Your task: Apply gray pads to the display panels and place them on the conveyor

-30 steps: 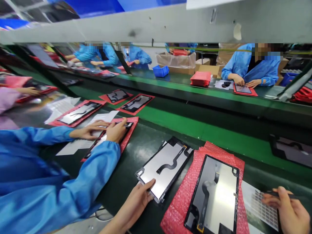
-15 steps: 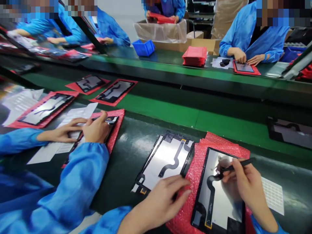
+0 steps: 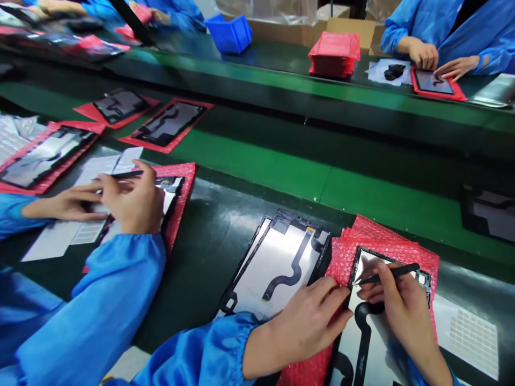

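My right hand (image 3: 402, 305) pinches black tweezers (image 3: 396, 272), their tips at the upper left edge of a display panel (image 3: 378, 343). The panel has a silvery back with a curved black flex cable (image 3: 364, 338), and its lower end runs out of view. Beneath it lie red bubble-wrap pouches (image 3: 416, 254). My left hand (image 3: 300, 327) holds nothing, its bent fingers at the panel's left edge; whether they press on it I cannot tell. Left of the pouches, more display panels (image 3: 277, 262) lie stacked, with their silvery side up.
At my left, a co-worker's hands (image 3: 132, 201) work over another panel on red wrap. A white label sheet (image 3: 469, 332) lies at right. Beyond runs a green belt (image 3: 257, 161) with panels on red pouches (image 3: 169, 126). Across it are a blue bin (image 3: 229, 35) and stacked red pouches (image 3: 333, 53).
The tweezers have moved from beside the cable's bend to the panel's upper left edge. My left hand has come up to the panel's left side. The view has tilted down.
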Action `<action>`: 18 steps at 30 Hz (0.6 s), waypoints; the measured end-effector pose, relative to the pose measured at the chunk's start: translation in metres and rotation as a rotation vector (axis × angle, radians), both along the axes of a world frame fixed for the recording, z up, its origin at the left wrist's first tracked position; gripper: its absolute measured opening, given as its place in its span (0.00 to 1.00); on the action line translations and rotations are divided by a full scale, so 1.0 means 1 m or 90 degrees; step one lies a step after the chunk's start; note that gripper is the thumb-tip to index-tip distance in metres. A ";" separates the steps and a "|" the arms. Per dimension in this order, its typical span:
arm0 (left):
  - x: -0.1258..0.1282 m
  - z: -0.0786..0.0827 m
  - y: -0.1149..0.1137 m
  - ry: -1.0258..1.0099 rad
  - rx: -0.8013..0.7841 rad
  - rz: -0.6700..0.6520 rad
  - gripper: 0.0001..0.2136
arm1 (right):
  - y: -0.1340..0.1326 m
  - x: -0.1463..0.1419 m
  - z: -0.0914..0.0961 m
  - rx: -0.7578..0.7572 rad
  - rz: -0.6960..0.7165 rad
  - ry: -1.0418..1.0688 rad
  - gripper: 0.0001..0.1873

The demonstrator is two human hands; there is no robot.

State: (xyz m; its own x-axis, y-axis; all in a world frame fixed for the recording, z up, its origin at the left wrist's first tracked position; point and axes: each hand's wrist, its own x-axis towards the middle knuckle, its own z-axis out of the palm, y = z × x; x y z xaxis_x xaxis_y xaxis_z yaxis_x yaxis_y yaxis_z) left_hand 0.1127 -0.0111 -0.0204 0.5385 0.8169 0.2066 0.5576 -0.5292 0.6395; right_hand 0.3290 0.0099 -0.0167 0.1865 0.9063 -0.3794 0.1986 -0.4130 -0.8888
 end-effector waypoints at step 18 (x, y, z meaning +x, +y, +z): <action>0.000 0.004 0.007 0.090 0.053 -0.041 0.17 | 0.001 -0.002 0.001 0.000 0.027 -0.034 0.30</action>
